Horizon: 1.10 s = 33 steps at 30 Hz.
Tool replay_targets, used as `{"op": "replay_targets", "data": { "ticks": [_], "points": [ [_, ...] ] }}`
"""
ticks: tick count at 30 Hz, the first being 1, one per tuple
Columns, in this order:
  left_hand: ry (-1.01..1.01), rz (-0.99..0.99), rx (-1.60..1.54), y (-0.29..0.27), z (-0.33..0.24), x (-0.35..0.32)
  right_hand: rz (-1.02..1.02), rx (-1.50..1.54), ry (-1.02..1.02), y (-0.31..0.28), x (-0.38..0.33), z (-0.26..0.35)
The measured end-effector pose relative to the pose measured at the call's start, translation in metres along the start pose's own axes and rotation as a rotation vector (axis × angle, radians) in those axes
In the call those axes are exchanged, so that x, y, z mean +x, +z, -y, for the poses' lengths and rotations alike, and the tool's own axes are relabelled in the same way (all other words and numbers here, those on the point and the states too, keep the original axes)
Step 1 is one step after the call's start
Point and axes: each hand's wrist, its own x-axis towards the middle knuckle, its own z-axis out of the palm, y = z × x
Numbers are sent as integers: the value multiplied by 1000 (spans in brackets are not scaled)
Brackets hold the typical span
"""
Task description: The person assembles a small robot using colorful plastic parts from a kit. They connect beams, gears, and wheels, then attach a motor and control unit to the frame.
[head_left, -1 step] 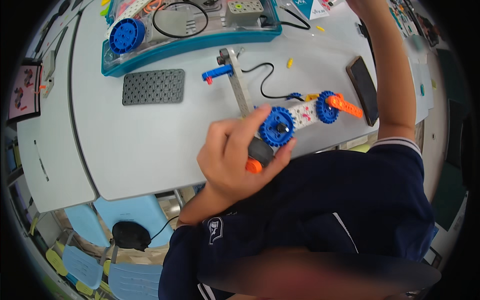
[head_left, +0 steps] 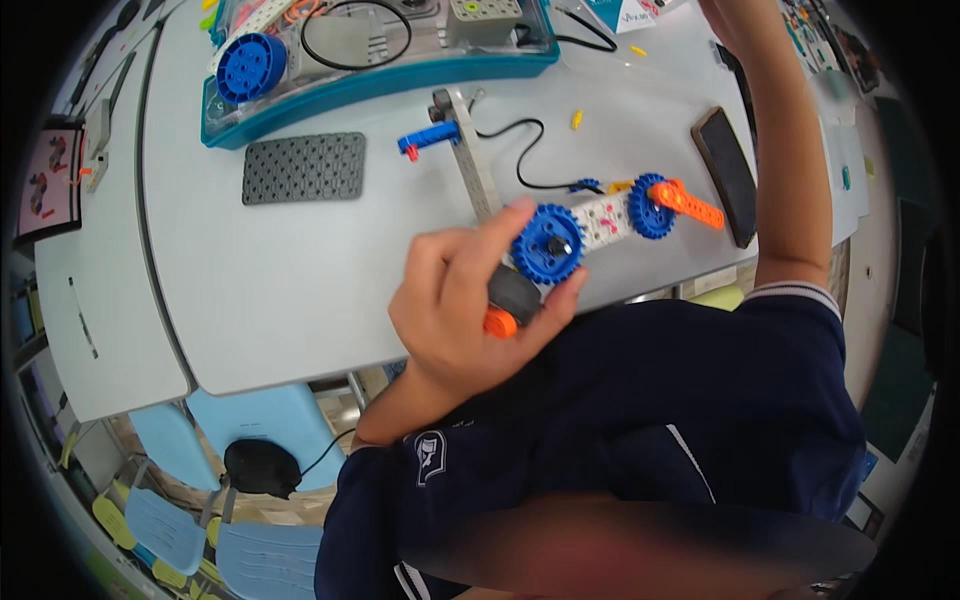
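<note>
My left hand (head_left: pixel 445 300) grips a plastic building-kit model near the table's front edge, thumb and forefinger around one of its blue gears (head_left: pixel 548 245). The model has a white perforated beam (head_left: pixel 605 222), a second blue gear (head_left: pixel 652 206) with an orange arm (head_left: pixel 690 204), and a long grey beam (head_left: pixel 474 170) reaching away with a blue piece (head_left: pixel 430 138) at its far end. A dark wheel-like part (head_left: pixel 515 293) and an orange part (head_left: pixel 500 322) sit beneath my left fingers. My right forearm (head_left: pixel 790 170) stretches to the top right; its hand (head_left: pixel 722 15) is mostly cut off, fingers hidden.
A teal-edged parts bin (head_left: pixel 380 85) holding a blue wheel (head_left: pixel 251 68) and cables stands at the back. A grey perforated plate (head_left: pixel 304 168) lies left. Near my right forearm is a phone (head_left: pixel 725 175). Small yellow pegs (head_left: pixel 577 119) and a black cable (head_left: pixel 530 150) lie on the table.
</note>
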Motion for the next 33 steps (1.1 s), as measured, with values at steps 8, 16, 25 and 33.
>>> {"op": "replay_targets", "data": {
  "ticks": [8,16,25,33],
  "points": [
    [14,-77,-1,8,5,3,-273,-779,71,-26,-42,-48],
    [-177,-92,-7,-1,1,-4,-196,-800,79,-31,-38,-93],
    [-291,-232,481,-34,28,3,-31,-772,95,-32,-49,-90],
    [-240,66,782,-34,42,2,107,-916,48,-42,-37,-119]
  ]
}}
